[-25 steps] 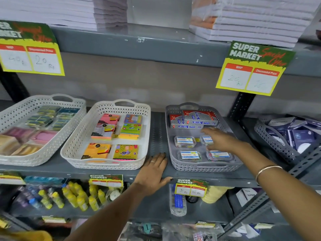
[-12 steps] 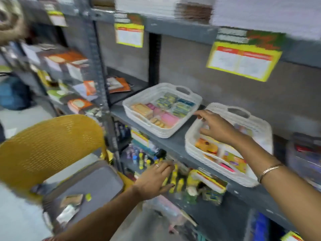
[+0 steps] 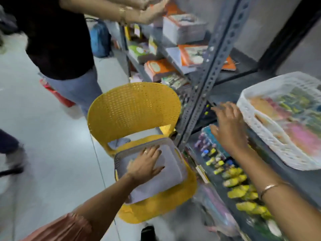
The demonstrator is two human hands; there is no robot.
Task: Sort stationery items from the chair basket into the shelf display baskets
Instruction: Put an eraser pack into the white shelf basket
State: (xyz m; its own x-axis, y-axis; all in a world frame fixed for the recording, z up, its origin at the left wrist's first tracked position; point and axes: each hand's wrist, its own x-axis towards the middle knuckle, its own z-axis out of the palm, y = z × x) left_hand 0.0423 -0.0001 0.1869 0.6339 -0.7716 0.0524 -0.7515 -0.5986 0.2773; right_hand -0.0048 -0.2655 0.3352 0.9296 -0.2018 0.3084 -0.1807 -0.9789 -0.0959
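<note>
Fingers of the left hand (image 3: 145,165) lie spread flat inside the grey chair basket (image 3: 175,173), palm down, gripping nothing. That basket sits on the seat of the yellow chair (image 3: 133,110); its floor looks bare around the hand, though blur may be hiding a small packet under the palm. One grey basket, one chair.

I'd judge the stationery here light and stiff, little card or shrink-wrapped packs, slick enough to slide; best pinched by the edges between thumb and fingertips.

Further out, the right hand (image 3: 229,129) hangs open over the lower shelf, just beside the corner of the white display basket (image 3: 257,124), holding nothing. One white basket shows, filled with blurred pink, orange and green packs, too smeared to count. Beyond the chair another person (image 3: 59,37) stands at the shelving.
</note>
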